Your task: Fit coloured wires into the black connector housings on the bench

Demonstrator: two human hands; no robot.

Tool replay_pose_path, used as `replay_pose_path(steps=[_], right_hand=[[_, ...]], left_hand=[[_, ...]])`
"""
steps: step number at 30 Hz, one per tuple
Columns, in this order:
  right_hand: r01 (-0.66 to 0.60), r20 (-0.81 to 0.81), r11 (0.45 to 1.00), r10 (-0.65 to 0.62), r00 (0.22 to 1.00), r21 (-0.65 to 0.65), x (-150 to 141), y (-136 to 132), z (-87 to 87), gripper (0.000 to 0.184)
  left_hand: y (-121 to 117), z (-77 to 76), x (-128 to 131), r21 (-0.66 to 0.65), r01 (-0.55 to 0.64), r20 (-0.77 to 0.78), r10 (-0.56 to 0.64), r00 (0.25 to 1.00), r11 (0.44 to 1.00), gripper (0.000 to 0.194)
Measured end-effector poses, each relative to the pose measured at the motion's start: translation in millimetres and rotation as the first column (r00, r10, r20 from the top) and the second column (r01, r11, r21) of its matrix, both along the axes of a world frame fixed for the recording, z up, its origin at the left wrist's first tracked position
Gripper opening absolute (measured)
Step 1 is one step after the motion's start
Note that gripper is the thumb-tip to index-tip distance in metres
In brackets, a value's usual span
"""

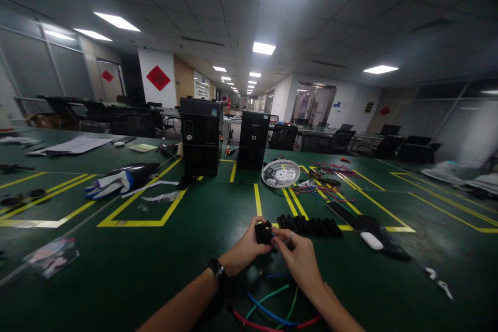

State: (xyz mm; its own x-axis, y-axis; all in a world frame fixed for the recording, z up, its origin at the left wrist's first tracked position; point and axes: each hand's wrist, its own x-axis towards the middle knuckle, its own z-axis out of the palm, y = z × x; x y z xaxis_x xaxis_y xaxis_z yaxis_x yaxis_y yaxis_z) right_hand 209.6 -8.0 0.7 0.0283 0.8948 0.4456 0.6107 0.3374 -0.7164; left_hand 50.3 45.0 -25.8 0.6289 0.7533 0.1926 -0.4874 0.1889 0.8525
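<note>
My left hand (247, 245), with a dark watch at the wrist, grips a small black block (263, 233) that shows brass-coloured metal on top. At the block's right side, my right hand (299, 255) has thumb and finger pinched together. What sits between those fingertips is too small to make out, though a bluish bit shows there. Below the hands lie loose wires in blue (268, 310), green and red. Just behind them a row of several similar black blocks (309, 225) rests on the green table (218, 249).
Two black computer towers (200, 137) stand at the back. A white basket (280, 173) and a heap of coloured wires (330, 176) lie beyond the blocks. To the right are a phone (345, 216) and a white case (371, 240). A glove (109, 184) lies left.
</note>
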Motion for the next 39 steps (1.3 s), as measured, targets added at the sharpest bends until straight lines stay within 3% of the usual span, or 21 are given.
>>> replay_pose_path(steps=[7,13,20,23,29,35,39], right_hand=[[0.051,0.118,0.989,-0.069,0.991,0.142,7,-2,1.2,0.019],[0.006,0.223,0.982,-0.048,0.974,0.189,6,-2,-4.0,0.019],[-0.091,0.240,0.980,0.047,0.970,0.176,4,-3,-3.8,0.024],[-0.101,0.219,0.980,0.062,0.974,0.171,3,-2,-4.7,0.029],[-0.119,0.219,0.984,0.087,0.972,0.134,3,-4,-7.2,0.035],[-0.167,0.171,0.981,0.149,0.974,0.099,1,-8,-4.5,0.033],[-0.191,0.126,0.978,0.179,0.976,0.085,-1,-8,-4.1,0.034]], left_hand=[[3,-3.8,2,-0.149,0.076,0.068,-0.067,0.995,0.986,0.053],[4,-7.9,1,-0.128,0.104,0.067,-0.096,0.993,0.986,0.050],[1,-1.2,4,-0.132,0.083,0.042,-0.078,0.996,0.988,0.049],[-1,-0.2,3,-0.064,0.048,-0.055,-0.052,0.997,0.997,0.050],[-3,-4.5,1,0.208,-0.047,-0.255,0.100,0.962,0.977,0.047],[-5,-4.5,1,0.373,-0.033,-0.395,0.191,0.899,0.927,0.047],[-9,1.1,-1,0.413,-0.059,-0.430,0.251,0.867,0.909,0.050]])
